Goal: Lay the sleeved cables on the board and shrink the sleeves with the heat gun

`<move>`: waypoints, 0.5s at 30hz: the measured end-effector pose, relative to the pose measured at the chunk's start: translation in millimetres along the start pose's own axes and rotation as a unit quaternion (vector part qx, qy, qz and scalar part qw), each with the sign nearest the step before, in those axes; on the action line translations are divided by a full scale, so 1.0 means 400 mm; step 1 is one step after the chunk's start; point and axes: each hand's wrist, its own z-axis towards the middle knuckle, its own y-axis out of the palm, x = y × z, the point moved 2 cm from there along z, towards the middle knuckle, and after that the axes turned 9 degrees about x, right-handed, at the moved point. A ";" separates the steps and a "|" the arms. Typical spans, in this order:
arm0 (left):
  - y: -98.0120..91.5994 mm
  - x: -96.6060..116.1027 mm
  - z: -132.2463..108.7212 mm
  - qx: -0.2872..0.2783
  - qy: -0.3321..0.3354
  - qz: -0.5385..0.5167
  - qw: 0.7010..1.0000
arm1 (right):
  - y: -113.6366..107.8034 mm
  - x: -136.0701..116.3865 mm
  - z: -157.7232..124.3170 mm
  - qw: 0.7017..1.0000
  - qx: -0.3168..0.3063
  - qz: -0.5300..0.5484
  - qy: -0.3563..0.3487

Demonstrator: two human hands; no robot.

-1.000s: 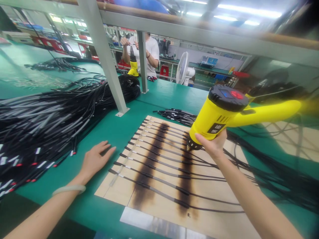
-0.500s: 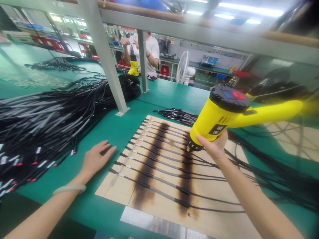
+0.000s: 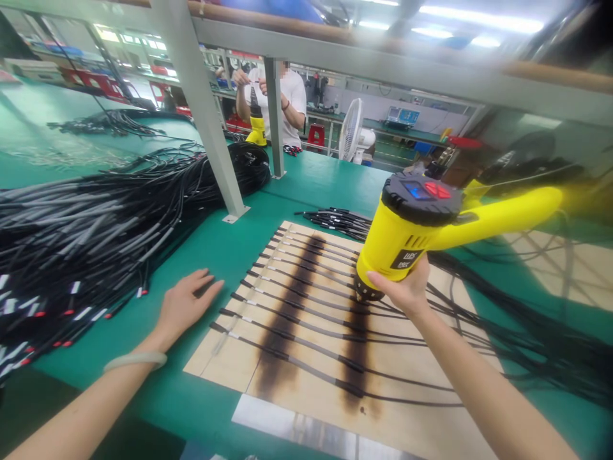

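My right hand grips a yellow heat gun around its barrel, with the nozzle tilted down over a row of cables. The black cables lie side by side across a pale wooden board, with grey sleeves along their middles. Two dark scorched bands run over the board, and the nozzle is above the right-hand band. My left hand rests on the green table just left of the board, fingers spread, holding nothing. A pale bangle circles the left wrist.
A large bundle of black and grey cables covers the left of the table. A grey metal post rises behind the board. Further back are a white fan, another yellow heat gun and a person in white.
My right hand has moved the heat gun slightly left and toward me along the scorched band. The left hand stays almost where it was.
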 end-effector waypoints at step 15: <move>0.003 -0.004 0.002 0.000 0.003 0.001 1.000 | -0.049 0.005 0.009 0.998 0.059 -0.028 -0.010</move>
